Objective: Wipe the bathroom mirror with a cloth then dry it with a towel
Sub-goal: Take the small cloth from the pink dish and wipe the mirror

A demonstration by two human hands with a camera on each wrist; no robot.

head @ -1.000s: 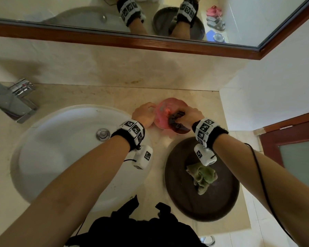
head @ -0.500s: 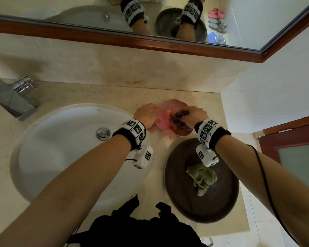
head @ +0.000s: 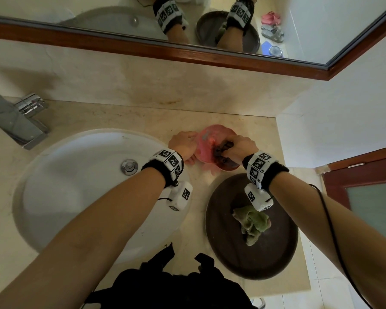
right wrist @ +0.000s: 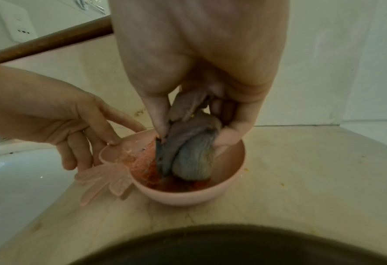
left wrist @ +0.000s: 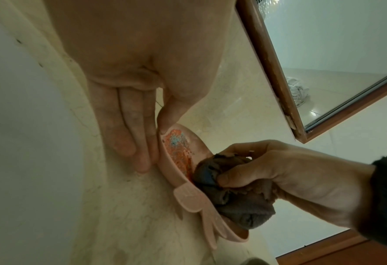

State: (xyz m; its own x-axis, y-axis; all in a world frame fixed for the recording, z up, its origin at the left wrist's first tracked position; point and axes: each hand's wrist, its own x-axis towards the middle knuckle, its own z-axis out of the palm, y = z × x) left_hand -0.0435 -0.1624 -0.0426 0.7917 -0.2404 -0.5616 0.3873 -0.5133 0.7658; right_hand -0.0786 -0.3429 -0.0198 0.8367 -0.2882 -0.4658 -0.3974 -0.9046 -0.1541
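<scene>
A small pink bowl (head: 206, 139) with reddish liquid stands on the counter by the back wall. My right hand (head: 232, 146) grips a bunched dark grey cloth (right wrist: 192, 154) and holds its lower end down in the bowl (right wrist: 230, 181). My left hand (left wrist: 158, 130) pinches the bowl's left rim (left wrist: 179, 148), thumb inside and fingers outside. A crumpled green towel (head: 252, 224) lies on a round dark brown tray (head: 232, 259) in front of the bowl. The wood-framed mirror (head: 98, 16) runs along the wall above.
A white oval sink (head: 76, 186) fills the counter's left side, with a chrome tap (head: 16, 121) at its far left. A white wall closes the right side, and a brown door (head: 366, 175) stands beyond the counter's right edge.
My right hand has shifted the cloth slightly inside the bowl. The left hand keeps its hold on the rim.
</scene>
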